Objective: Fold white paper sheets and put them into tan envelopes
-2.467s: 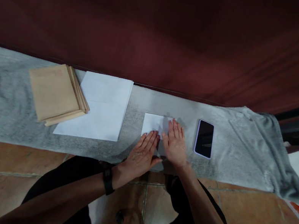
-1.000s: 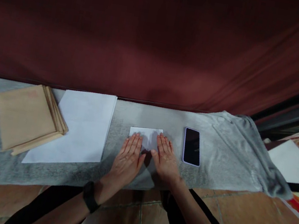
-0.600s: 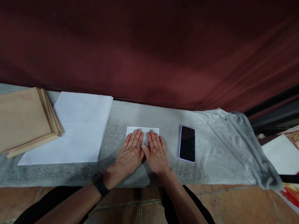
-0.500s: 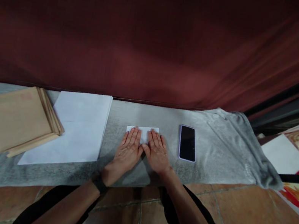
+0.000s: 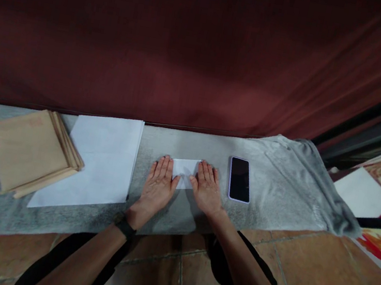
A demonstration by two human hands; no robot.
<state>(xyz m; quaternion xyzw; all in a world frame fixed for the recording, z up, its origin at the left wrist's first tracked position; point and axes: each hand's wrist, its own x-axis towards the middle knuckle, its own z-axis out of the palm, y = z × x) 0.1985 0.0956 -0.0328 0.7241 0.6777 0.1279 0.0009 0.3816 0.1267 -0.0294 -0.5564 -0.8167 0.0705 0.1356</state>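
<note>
A small white folded paper [image 5: 186, 169] lies flat on the grey cloth in front of me. My left hand [image 5: 160, 181] rests palm down over its left end, fingers stretched forward. Over the right end lies my right hand [image 5: 207, 189], also flat, with its fingers pointing away from me. Both thumbs reach inward onto the paper, a gap between them. The two ends of the paper are hidden under my hands. A dark band circles my left wrist.
Brown envelopes [image 5: 30, 148] sit in a stack at the left, partly on large white sheets [image 5: 102, 161]. A phone [image 5: 240, 180] in a purple case lies right of my hands. The grey cloth [image 5: 278, 187] covers the narrow bench; a dark red curtain [image 5: 189, 64] hangs behind.
My hands have slid apart, the left to the left and the right to the right, baring more of the paper's middle. The paper stays in about the same place.
</note>
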